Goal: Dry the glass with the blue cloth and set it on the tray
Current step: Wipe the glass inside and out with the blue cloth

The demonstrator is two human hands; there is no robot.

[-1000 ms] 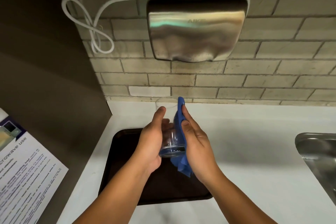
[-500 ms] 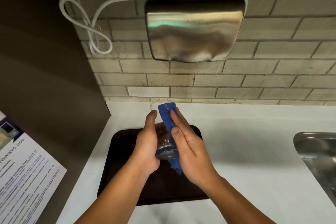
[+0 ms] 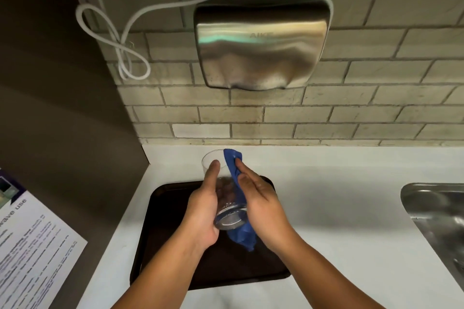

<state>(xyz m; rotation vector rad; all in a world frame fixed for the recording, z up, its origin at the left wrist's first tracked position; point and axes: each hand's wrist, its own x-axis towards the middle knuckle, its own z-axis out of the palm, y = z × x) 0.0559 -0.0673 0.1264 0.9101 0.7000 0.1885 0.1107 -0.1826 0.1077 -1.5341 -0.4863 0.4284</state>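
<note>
My left hand grips a clear drinking glass from its left side, holding it tilted with the rim pointing away from me and the thick base toward me. My right hand presses the blue cloth flat against the right side of the glass. The cloth runs along the glass from the rim down past the base, where a bunched end hangs. Both hands hold the glass in the air above the dark brown tray, which lies on the white counter.
A steel hand dryer hangs on the brick wall above, with a looped white cable. A steel sink is set in the counter at the right. A dark cabinet side with a printed notice stands at the left.
My right hand has slid the cloth along the glass's side and its lower end now bunches below the base. The glass has tilted so more of its base faces me.
</note>
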